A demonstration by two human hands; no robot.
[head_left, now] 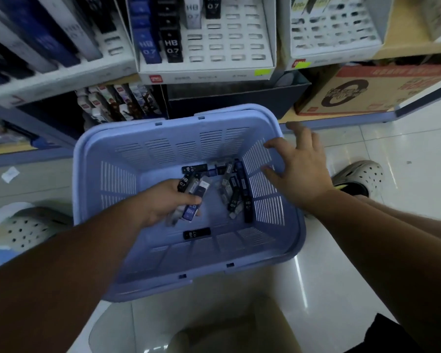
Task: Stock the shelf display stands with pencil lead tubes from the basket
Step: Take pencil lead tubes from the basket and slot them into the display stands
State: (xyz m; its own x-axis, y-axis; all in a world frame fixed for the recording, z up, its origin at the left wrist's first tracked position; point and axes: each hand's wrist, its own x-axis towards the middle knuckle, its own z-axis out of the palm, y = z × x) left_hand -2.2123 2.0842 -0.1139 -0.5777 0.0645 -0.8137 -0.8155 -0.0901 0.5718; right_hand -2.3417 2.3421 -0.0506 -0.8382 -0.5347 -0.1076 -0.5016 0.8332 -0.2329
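Note:
A light blue plastic basket (107, 154) sits on the floor below me. Several black, blue and clear pencil lead tubes (236, 189) lie loose at its bottom, and one black tube (197, 233) lies alone near the front. My left hand (168, 202) is inside the basket, closed around a bunch of lead tubes (192, 197). My right hand (297, 166) hovers over the basket's right rim with fingers spread and nothing in it. White display stands (206, 70) on the shelf above hold rows of tubes on the left and many empty slots on the right.
A third white stand (334, 47) at the upper right is mostly empty. A cardboard box (367, 90) sits on the low shelf at right, a dark bin (237, 100) behind the basket. My shoes (359, 174) flank the basket. Another cardboard box (229, 332) lies near me.

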